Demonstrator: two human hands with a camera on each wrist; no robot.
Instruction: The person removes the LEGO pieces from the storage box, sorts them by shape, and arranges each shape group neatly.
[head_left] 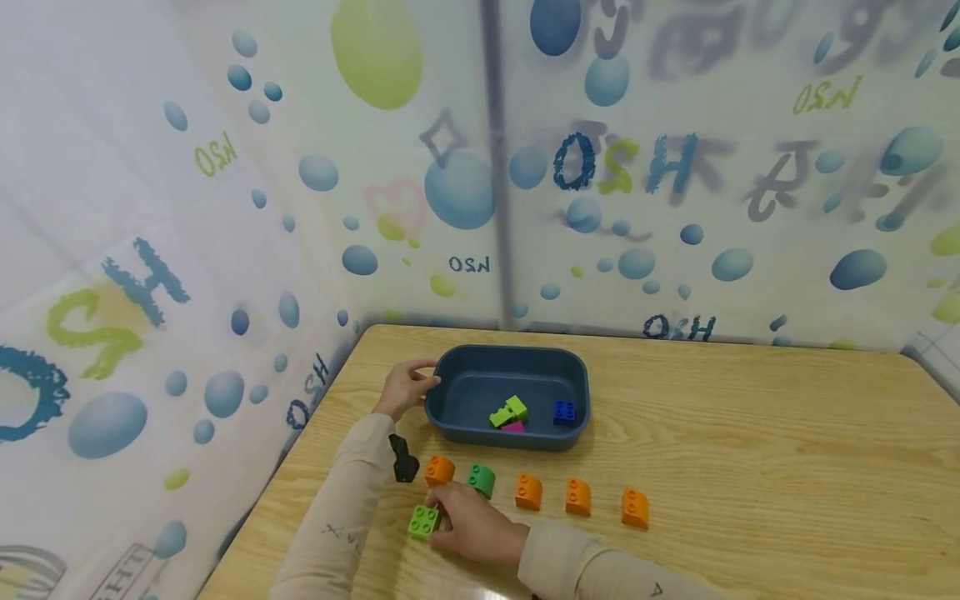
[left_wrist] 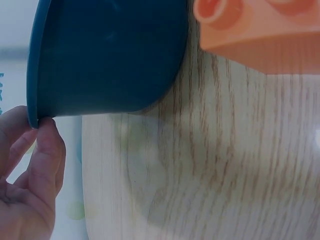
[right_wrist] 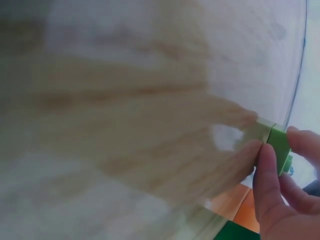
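My left hand pinches the rim of a dark blue tub at its left end; the left wrist view shows thumb and fingers on either side of that rim. Inside the tub lie light green bricks, a magenta brick and a dark blue brick. In front of the tub, my right hand holds a light green four-stud brick between thumb and fingers, low at the table. The right wrist view shows this green brick against the tabletop.
Between hand and tub runs a row of curved bricks: an orange one, a green one partly behind my right hand, and more orange ones to the right. A black object lies by my left sleeve. Printed curtains surround the wooden table.
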